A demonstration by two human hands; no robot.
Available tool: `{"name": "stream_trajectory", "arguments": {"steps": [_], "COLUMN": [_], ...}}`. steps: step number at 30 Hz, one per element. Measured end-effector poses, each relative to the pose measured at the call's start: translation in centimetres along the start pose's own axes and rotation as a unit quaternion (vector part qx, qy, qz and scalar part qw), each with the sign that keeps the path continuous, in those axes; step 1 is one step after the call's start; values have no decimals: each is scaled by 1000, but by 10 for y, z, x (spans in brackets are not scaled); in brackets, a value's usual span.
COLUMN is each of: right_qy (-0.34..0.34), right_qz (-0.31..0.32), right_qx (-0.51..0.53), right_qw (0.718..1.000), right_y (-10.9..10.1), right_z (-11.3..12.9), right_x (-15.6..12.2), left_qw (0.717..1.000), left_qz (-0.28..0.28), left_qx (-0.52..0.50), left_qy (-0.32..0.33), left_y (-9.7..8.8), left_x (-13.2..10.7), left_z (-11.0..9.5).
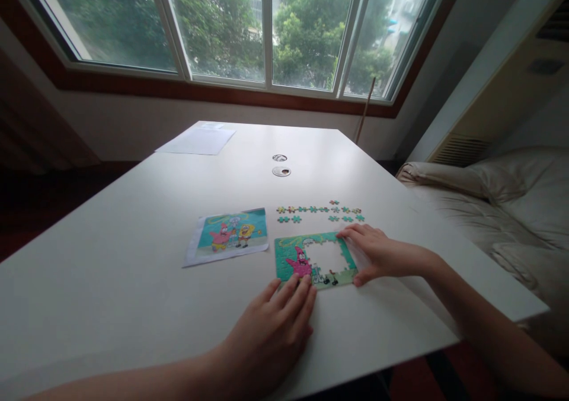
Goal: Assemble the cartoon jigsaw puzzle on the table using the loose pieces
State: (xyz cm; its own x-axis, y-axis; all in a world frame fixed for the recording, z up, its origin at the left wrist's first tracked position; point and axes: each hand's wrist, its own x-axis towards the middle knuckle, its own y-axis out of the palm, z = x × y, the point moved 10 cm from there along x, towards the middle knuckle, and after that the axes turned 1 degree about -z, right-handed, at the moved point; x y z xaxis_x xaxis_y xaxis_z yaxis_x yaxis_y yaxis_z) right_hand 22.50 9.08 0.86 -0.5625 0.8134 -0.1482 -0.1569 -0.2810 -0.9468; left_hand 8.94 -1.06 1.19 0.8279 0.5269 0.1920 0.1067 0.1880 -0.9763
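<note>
Jigsaw [291, 256]: flat on white desk [133, 241], near edge, btwn both hands; partly built, teal border w/ pink starfish figure at L and large gap from centre to R, bare desk showing thru.
L hand [280, 324]: palm down, fingers extended and lightly apart, tips resting on bottom edge of jigsaw, just under pink figure; pinching nothing visible.
R hand [376, 252]: spread wide along R side of jigsaw, fingertips at top R corner, thumb at bottom R corner.
Loose pcs [313, 209]: just beyond jigsaw, lined up in rough rows, mostly teal, a few w/ other colours; too small to make out in detail.
Picture sheet [233, 232]: L of jigsaw, near but not touching; printed w/ pink starfish, yellow square figure and a third figure btwn, all on teal bkgd.
Far end of desk: blank-looking white paper [195, 141] at L, two round fittings [281, 172] nr middle.
Bkgd: wide window [268, 34] w/ green trees outside, thin stick [365, 111] leaning nr R corner, cream sofa [480, 205] at R.
</note>
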Motion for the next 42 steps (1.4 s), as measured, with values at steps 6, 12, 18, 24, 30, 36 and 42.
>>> {"name": "stream_trajectory", "arguments": {"steps": [6, 12, 18, 24, 30, 36, 42], "right_qy": [-1, -16, -47, 25, 121, 113, 101], "right_qz": [-7, -5, -28, -110, -145, -134, -84], "right_qx": [0, 0, 41, 18, 16, 26, 54], "right_qw": [1000, 1000, 998, 993, 982, 984, 990], "right_y": [0, -1, -33, -59, -54, -48, -41], "right_z": [4, 7, 1, -64, -110, -115, -118], "right_x": [3, 2, 19, 62, 89, 100, 108], "left_qw": [1000, 1000, 999, 999, 1000, 999, 999], "left_qz": [-5, -2, 8, 4, -10, -18, -15], "left_qx": [7, 1, -7, 2, 11, 10, 14], "left_qy": [-9, -23, -52, -39, -14, -24, -40], "left_y": [0, 0, 5, 7, 5, 3, 2], "left_x": [0, 1, -2, -2, -1, -1, -2], "left_z": [1, 4, 9, 7, 6, 6, 7]}}
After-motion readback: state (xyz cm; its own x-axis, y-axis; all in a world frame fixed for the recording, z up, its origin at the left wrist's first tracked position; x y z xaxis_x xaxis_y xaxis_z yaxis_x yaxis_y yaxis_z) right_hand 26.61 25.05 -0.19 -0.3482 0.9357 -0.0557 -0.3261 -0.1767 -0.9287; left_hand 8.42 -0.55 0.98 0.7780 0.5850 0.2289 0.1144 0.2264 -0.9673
